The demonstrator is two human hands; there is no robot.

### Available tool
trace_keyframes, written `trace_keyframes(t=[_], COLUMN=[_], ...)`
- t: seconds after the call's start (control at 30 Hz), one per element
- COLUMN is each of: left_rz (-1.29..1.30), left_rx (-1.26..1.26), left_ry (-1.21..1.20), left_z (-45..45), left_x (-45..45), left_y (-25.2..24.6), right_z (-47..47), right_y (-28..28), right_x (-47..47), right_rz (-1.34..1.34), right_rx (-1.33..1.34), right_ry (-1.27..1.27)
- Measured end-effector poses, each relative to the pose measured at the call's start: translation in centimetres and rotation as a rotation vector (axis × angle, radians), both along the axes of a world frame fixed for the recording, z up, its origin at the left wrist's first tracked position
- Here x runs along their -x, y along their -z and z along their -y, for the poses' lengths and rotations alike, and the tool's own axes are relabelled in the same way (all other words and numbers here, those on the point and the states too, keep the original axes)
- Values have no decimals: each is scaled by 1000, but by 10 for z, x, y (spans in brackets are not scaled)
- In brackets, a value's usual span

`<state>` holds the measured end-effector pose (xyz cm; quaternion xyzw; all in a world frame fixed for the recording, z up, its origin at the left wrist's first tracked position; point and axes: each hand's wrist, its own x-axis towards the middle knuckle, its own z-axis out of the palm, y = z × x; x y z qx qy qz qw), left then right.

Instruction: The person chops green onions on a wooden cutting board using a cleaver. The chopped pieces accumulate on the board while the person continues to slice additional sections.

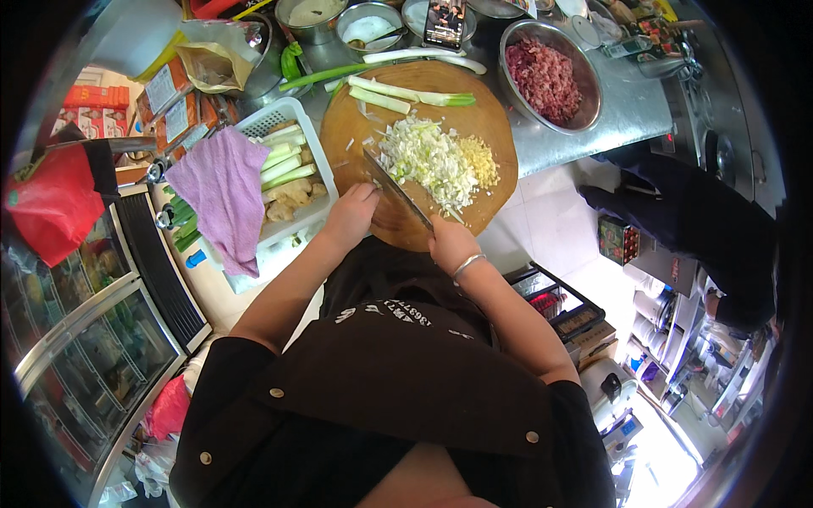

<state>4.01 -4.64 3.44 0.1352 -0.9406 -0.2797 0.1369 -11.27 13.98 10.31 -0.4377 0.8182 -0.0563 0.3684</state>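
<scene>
My right hand (452, 242) grips the handle of a kitchen knife (400, 192), whose blade slants up and left over a round wooden chopping board (343, 127). At the board's left edge my left hand (357, 213) rests close to the blade, fingers bent; whether it holds a small scrap is hidden. Right of the blade lies a heap of chopped scallion (422, 155), touching a smaller pile of minced yellow ginger or garlic (479, 162). Cut lengths of scallion stalk (413, 92) lie along the far side of the board.
A plastic basket (321, 149) of scallions and ginger, with a purple cloth (219, 184) over its rim, stands left. Beyond the board are a bowl of white powder (368, 30) and a phone (444, 24). A steel bowl of minced meat (546, 79) stands right. Another person (692, 216) is far right.
</scene>
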Motion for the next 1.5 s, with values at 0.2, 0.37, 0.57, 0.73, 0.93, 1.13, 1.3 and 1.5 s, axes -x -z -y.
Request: trace_keyframes(t=[0.2, 0.37, 0.57, 0.73, 0.93, 1.13, 1.3, 1.5], left_rz=[89, 32, 47, 89, 69, -28, -90, -116], left_rx=[35, 36, 75, 86, 68, 76, -142, -91], left_ry=[48, 32, 32, 71, 65, 52, -189, -462], left_z=[2, 4, 3, 6, 3, 3, 0, -11], left_x=[-1, -2, -1, -3, -6, 4, 37, 66], left_y=[2, 7, 11, 9, 9, 0, -9, -11], right_z=[3, 5, 3, 2, -6, -16, -29, -39], right_y=[-7, -15, -12, -6, -8, 9, -3, -19], right_x=[-7, 0, -8, -3, -4, 3, 15, 37], right_rz=[-46, -37, -39, -19, 7, -7, 2, -132], right_rx=[-104, 18, -118, -41, -63, 82, 305, 316], right_ry=[-31, -47, -47, -15, -37, 57, 286, 487])
